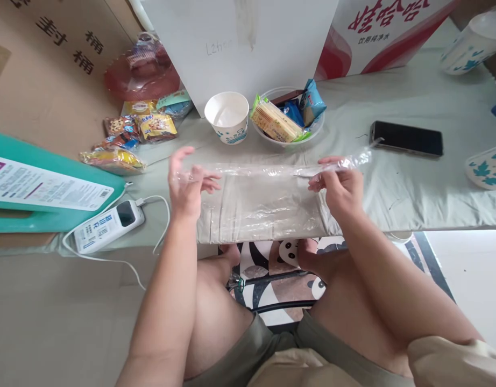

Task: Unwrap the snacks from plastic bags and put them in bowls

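A clear plastic bag [268,201] is stretched between my hands above the cloth-covered surface, its lower part hanging toward the front edge. My left hand [185,185] holds the left end of its upper edge, with one finger raised and the others partly curled. At the other end, my right hand [341,188] grips the gathered film between thumb and fingers. A crumpled strip of plastic sticks out past the right fingers. Behind the bag stand a white paper cup [227,121] and a clear bowl [278,141] of wrapped snacks.
On the right lies a black phone [407,138]. Patterned paper cups [488,167] are at the right edge. Several snack packets [157,126] are piled at left, near a green container [58,188] and a white power bank [108,226] with a cable. White boxes [248,48] stand behind.
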### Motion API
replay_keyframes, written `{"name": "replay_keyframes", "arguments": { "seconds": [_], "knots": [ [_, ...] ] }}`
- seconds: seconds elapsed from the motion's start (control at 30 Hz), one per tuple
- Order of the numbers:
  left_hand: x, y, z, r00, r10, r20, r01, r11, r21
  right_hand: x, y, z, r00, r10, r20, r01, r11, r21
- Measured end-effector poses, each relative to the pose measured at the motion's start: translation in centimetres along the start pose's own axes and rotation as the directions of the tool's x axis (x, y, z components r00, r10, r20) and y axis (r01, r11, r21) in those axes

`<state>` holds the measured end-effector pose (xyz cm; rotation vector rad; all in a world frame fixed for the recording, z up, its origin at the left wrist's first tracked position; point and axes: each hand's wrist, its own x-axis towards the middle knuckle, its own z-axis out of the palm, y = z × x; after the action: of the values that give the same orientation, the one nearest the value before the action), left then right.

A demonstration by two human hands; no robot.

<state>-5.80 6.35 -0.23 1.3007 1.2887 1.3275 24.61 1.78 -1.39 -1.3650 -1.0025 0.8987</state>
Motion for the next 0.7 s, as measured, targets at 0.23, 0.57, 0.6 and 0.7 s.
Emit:
{"name": "replay_keyframes", "arguments": {
  "seconds": [0.23,0.57,0.6,0.7],
  "knots": [
    [0.3,0.2,0.6,0.981,-0.195,0.014,0.195,0.981,0.027,-0.2,0.6,-0.8,0.967,0.130,0.218,-0.164,0.975,0.148],
    [0.6,0.0,-1.2,0.980,0.165,-0.109,-0.158,0.985,0.066,0.2,0.1,-0.2,0.996,0.076,0.053,-0.076,0.997,-0.012],
    [0.6,0.0,-1.4,0.991,0.114,-0.064,-0.115,0.993,-0.002,0.2,0.0,-0.2,0.995,0.079,0.058,-0.079,0.997,-0.004],
    [0.5,0.0,-1.3,0.969,-0.126,0.213,0.142,0.988,-0.058,0.4,-0.3,0.0,0.993,0.112,0.043,-0.114,0.993,0.044]
  ]
}}
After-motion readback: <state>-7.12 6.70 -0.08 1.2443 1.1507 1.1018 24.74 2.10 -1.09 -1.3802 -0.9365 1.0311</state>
